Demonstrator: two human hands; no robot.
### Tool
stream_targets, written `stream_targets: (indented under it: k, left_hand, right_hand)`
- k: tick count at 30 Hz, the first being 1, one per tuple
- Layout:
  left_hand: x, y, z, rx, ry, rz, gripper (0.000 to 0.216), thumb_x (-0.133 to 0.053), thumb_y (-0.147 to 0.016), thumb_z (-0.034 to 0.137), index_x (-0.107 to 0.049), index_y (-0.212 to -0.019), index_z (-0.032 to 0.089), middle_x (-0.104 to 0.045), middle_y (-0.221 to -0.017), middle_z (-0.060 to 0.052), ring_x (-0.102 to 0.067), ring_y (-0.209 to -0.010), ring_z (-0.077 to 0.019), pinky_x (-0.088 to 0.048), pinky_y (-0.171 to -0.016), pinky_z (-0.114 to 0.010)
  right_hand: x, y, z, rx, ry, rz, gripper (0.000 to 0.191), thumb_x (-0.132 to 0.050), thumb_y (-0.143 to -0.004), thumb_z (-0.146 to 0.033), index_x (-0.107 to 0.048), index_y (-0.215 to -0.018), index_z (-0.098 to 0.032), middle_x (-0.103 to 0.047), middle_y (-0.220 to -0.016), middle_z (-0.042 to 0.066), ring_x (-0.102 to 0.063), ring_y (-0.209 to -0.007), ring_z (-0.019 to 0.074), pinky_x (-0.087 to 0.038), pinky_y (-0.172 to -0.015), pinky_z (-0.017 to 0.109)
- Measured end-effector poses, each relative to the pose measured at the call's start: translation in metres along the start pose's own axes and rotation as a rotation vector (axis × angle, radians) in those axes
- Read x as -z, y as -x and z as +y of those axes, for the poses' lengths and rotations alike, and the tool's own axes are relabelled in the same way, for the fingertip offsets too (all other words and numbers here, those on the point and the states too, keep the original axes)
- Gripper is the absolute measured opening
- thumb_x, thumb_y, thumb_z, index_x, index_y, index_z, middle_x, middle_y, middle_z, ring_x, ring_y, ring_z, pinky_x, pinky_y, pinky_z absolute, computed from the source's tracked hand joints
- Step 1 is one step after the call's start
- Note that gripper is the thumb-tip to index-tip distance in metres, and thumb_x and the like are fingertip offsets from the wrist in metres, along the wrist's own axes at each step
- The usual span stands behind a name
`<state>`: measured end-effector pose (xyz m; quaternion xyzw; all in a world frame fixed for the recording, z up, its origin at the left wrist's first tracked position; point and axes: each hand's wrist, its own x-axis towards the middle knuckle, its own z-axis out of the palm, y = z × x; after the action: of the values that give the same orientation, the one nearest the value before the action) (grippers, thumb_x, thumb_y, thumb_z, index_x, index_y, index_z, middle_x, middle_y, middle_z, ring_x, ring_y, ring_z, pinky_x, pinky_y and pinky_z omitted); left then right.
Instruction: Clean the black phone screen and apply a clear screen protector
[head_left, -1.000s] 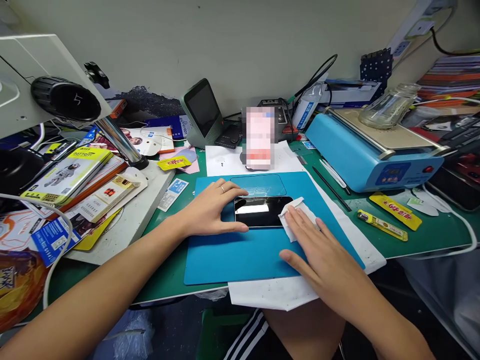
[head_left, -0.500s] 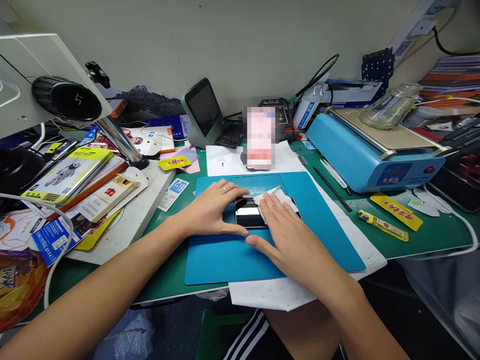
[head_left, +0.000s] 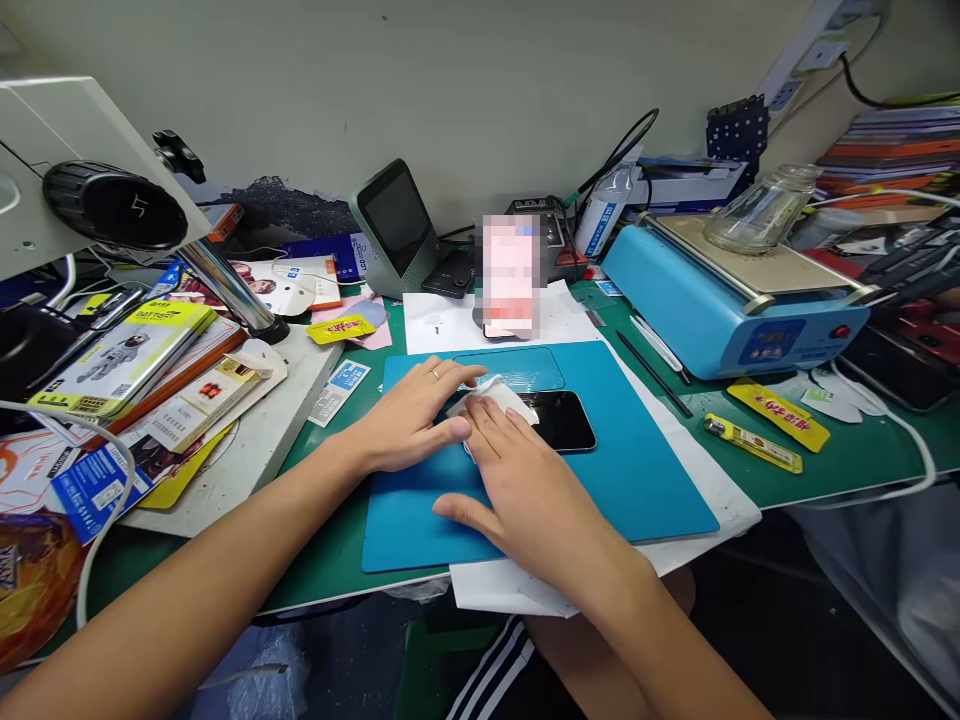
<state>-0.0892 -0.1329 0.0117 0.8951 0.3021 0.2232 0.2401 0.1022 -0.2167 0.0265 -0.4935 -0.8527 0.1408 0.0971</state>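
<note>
A black smartphone (head_left: 568, 420) lies flat, screen up, on a blue work mat (head_left: 630, 490). My left hand (head_left: 420, 415), with a ring on one finger, braces the phone's left end between its thumb and fingers. With its fingers laid flat, my right hand (head_left: 517, 475) presses a white wipe (head_left: 487, 385) onto the left half of the screen; its thumb sticks out to the side. Both hands and the wipe hide the phone's left end. Behind the phone, a clear phone-shaped sheet (head_left: 525, 366) rests on the mat.
A blue machine (head_left: 720, 300) with a glass jar (head_left: 761, 215) on top stands right. Nearby lie a black stick tool (head_left: 652, 373) and a yellow cutter (head_left: 752, 443). Boxes (head_left: 124, 360) and a microscope stand (head_left: 232, 285) crowd the left. A propped phone (head_left: 508, 275) stands behind the mat.
My right hand has slid the wipe leftward across the screen, uncovering the phone's right part. My left hand stays at the left end. The whole view has shifted slightly.
</note>
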Motion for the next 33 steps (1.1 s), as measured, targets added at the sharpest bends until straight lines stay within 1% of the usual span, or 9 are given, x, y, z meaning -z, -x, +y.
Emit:
stream_targets:
  k: [3,8,10,12,16,21,25,29,33]
  left_hand:
    - [0.0,0.0,0.0,0.005,0.003,-0.012,0.086,-0.018,-0.093,0.081,-0.045,-0.148,0.019,-0.061,-0.129,-0.015,-0.053,-0.113,-0.0314,-0.04,-0.1,-0.048]
    - [0.001,0.001,0.001,0.014,0.005,-0.038,0.087,-0.023,-0.091,0.083,-0.044,-0.149,0.021,-0.06,-0.133,-0.015,-0.053,-0.115,-0.0321,-0.04,-0.101,-0.048]
    - [0.002,0.001,0.002,0.017,0.009,-0.033,0.088,-0.023,-0.091,0.083,-0.044,-0.149,0.021,-0.061,-0.132,-0.015,-0.053,-0.115,-0.0322,-0.039,-0.101,-0.048]
    - [0.002,0.001,0.002,0.017,0.012,-0.027,0.089,-0.021,-0.091,0.083,-0.045,-0.148,0.02,-0.062,-0.13,-0.015,-0.053,-0.114,-0.032,-0.039,-0.101,-0.048]
    - [0.003,0.002,0.002,0.017,0.008,-0.024,0.088,-0.019,-0.091,0.083,-0.045,-0.149,0.02,-0.063,-0.128,-0.014,-0.053,-0.113,-0.0317,-0.039,-0.102,-0.047]
    - [0.003,0.003,0.002,0.028,0.008,-0.029,0.086,-0.018,-0.093,0.081,-0.045,-0.148,0.021,-0.063,-0.128,-0.013,-0.052,-0.112,-0.0309,-0.039,-0.101,-0.046]
    - [0.003,0.002,0.003,0.041,0.024,-0.036,0.086,-0.019,-0.093,0.081,-0.045,-0.147,0.02,-0.063,-0.128,-0.013,-0.052,-0.113,-0.031,-0.039,-0.1,-0.046]
    - [0.003,0.002,0.003,0.051,0.024,-0.046,0.086,-0.018,-0.093,0.082,-0.045,-0.147,0.02,-0.062,-0.13,-0.013,-0.051,-0.114,-0.0316,-0.039,-0.1,-0.047]
    - [0.002,0.001,0.003,0.051,0.023,-0.048,0.086,-0.018,-0.093,0.081,-0.046,-0.147,0.02,-0.062,-0.131,-0.014,-0.051,-0.115,-0.0318,-0.039,-0.1,-0.048]
  right_hand:
    - [-0.001,0.007,-0.003,0.025,0.027,-0.007,0.087,-0.052,-0.093,-0.066,-0.041,-0.154,-0.006,-0.034,-0.163,0.02,-0.03,-0.152,0.0331,-0.031,-0.122,0.053]
    - [0.0,0.02,-0.003,0.045,0.082,-0.034,0.08,-0.054,-0.095,-0.058,-0.041,-0.153,-0.005,-0.035,-0.162,0.019,-0.035,-0.15,0.0318,-0.034,-0.121,0.051]
    - [0.0,0.025,-0.001,0.049,0.096,-0.042,0.079,-0.054,-0.095,-0.058,-0.042,-0.153,-0.006,-0.034,-0.162,0.018,-0.035,-0.15,0.0313,-0.036,-0.12,0.051]
    - [0.0,0.031,0.003,0.056,0.101,-0.039,0.078,-0.05,-0.096,-0.06,-0.041,-0.154,-0.008,-0.035,-0.162,0.015,-0.035,-0.15,0.0307,-0.037,-0.119,0.052]
    - [-0.001,0.044,0.019,0.057,0.088,-0.018,0.077,-0.04,-0.099,-0.063,-0.036,-0.157,-0.012,-0.035,-0.162,0.012,-0.034,-0.15,0.0292,-0.038,-0.118,0.053]
    - [0.002,0.068,0.049,-0.03,0.103,0.029,0.077,-0.041,-0.099,-0.061,-0.03,-0.16,-0.016,-0.033,-0.164,0.012,-0.033,-0.15,0.0312,-0.037,-0.118,0.056]
    - [0.006,0.082,0.067,-0.091,0.116,0.052,0.076,-0.04,-0.1,-0.059,-0.018,-0.163,-0.022,-0.03,-0.165,0.009,-0.03,-0.151,0.0315,-0.036,-0.119,0.056]
    - [0.008,0.081,0.071,-0.112,0.12,0.039,0.075,-0.038,-0.101,-0.059,-0.019,-0.163,-0.023,-0.03,-0.165,0.008,-0.03,-0.151,0.0302,-0.033,-0.12,0.056]
    - [0.013,0.066,0.073,-0.174,0.105,0.011,0.078,-0.035,-0.1,-0.063,-0.02,-0.163,-0.018,-0.027,-0.166,0.011,-0.025,-0.153,0.0295,-0.029,-0.122,0.056]
